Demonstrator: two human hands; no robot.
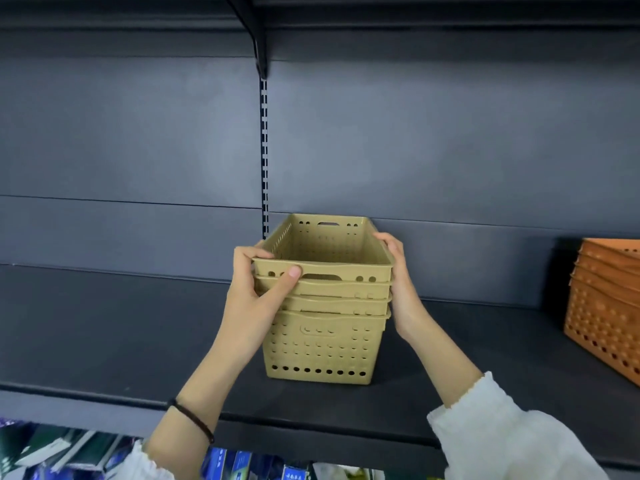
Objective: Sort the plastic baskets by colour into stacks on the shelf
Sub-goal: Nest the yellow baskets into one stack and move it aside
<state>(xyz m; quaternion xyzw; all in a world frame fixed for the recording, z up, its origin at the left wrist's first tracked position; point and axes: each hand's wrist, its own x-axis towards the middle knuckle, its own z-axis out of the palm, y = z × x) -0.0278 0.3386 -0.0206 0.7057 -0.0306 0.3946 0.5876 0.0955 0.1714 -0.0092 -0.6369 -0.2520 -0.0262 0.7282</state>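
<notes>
A stack of several tan perforated baskets (323, 344) stands on the dark shelf (104, 341), near the middle. The top tan basket (325, 247) sits nested in that stack. My left hand (258, 296) grips its front left corner, thumb across the front rim. My right hand (398, 282) holds its right side, fingers over the rim. A stack of several orange baskets (606, 306) stands at the shelf's right end, cut off by the frame edge.
The shelf has a dark back panel with a slotted upright (264, 157) behind the tan stack. A bracket (258, 39) carries another shelf overhead. Below the front edge, a lower shelf holds blue and green packaged goods (86, 452).
</notes>
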